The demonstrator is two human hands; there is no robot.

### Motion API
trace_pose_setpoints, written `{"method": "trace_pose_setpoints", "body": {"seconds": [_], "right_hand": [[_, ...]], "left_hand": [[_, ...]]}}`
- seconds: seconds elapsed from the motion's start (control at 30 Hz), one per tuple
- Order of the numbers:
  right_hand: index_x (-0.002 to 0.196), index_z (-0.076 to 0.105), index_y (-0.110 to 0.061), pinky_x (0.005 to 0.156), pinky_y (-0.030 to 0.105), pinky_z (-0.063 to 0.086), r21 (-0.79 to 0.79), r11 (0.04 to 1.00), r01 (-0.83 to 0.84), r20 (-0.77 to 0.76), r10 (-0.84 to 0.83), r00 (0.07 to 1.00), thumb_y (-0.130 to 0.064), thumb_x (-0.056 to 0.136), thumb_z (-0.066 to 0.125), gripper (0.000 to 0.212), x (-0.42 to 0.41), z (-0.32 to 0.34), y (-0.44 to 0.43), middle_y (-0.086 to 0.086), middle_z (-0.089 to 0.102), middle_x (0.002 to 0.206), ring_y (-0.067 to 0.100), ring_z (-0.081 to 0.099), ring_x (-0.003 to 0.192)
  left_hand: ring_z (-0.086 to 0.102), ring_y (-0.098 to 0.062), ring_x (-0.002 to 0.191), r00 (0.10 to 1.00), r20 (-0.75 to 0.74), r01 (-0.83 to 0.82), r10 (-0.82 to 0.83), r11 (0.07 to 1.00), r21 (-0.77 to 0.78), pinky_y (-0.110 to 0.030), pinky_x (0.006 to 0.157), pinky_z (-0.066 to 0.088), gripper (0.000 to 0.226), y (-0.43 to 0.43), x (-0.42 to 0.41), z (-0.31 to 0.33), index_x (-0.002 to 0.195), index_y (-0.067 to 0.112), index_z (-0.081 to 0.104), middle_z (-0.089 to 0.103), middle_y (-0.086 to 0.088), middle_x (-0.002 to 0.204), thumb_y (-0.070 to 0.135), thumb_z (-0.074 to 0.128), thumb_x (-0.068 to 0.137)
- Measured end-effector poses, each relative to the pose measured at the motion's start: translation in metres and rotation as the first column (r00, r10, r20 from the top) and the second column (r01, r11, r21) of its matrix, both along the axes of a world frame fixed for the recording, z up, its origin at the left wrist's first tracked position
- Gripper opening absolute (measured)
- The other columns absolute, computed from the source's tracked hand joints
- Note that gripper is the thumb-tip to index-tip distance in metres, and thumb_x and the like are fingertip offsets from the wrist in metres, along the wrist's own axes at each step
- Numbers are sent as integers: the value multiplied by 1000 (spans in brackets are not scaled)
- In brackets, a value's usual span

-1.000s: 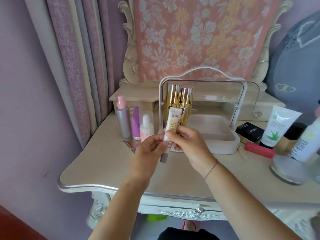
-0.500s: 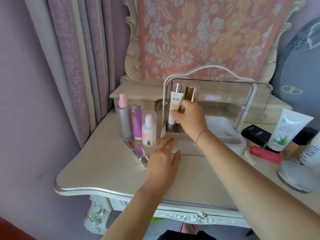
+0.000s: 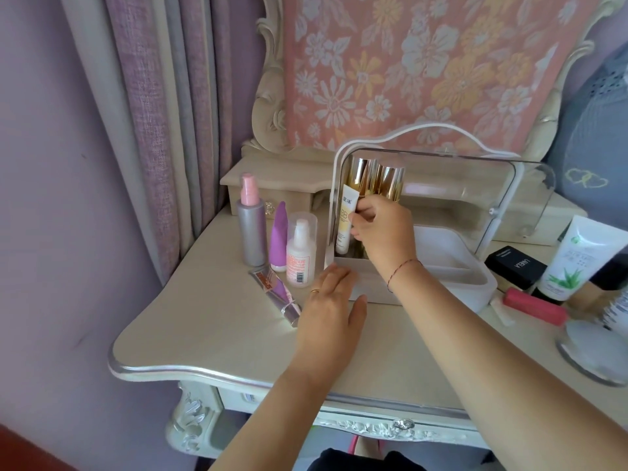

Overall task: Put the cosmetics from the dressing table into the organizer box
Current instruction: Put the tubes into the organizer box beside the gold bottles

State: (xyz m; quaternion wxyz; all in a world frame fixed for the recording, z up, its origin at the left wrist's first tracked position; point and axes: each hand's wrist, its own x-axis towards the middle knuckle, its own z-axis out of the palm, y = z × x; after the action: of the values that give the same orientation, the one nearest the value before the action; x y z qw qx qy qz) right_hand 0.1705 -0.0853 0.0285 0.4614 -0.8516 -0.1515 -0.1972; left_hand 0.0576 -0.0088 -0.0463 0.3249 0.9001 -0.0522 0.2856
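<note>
The white organizer box [image 3: 452, 283] stands on the dressing table [image 3: 210, 338] with its clear lid raised. Two gold-capped bottles [image 3: 377, 181] stand in its left compartment. My right hand [image 3: 380, 229] grips a cream BB tube [image 3: 346, 222] upright inside that compartment, in front of the bottles. My left hand [image 3: 333, 307] rests flat and open against the box's front left corner. Left of the box stand a silver spray bottle [image 3: 251, 229], a purple item [image 3: 279, 239] and a small clear pump bottle [image 3: 300, 249]. A lip gloss tube [image 3: 277, 294] lies in front of them.
To the right of the box are a black compact [image 3: 516, 266], an aloe tube [image 3: 577, 260], a red case [image 3: 533, 305] and a round glass lid [image 3: 594, 351]. A floral cloth [image 3: 424, 62] covers the mirror behind. Curtains [image 3: 163, 113] hang at left.
My right hand has carried the BB tube from in front of me into the box's left compartment. My left hand let go of it and dropped to the box's front corner.
</note>
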Motion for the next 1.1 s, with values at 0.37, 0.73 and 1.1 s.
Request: {"method": "trace_pose_setpoints", "body": {"seconds": [0.37,0.73,1.1], "right_hand": [[100,68,-12,73,35,57,21,997,70,112,-72,991,-18,84,66,17,-46,4,-17,4,73,90,18,68,78],[94,67,-19,66,30,50,134,988,71,-42,-66,997,-19,81,68,13,-95,-49,-40,-1,67,75,19,66,69],[91,65,-23,70,39,57,193,980,-56,-148,85,985,-19,82,68,11,-114,-47,-37,0,67,73,23,68,69]], "left_hand": [[51,-34,102,818,-65,-573,572,820,6,-46,85,42,51,28,-23,6,106,11,57,57,-11,109,37,75,66],[54,-31,94,739,-237,-645,630,764,19,-38,80,36,35,49,-42,1,93,13,64,64,-8,92,38,67,69],[41,-21,64,824,-287,-566,489,736,-373,-30,60,25,21,54,-69,12,100,6,64,52,-9,90,14,47,91]]}}
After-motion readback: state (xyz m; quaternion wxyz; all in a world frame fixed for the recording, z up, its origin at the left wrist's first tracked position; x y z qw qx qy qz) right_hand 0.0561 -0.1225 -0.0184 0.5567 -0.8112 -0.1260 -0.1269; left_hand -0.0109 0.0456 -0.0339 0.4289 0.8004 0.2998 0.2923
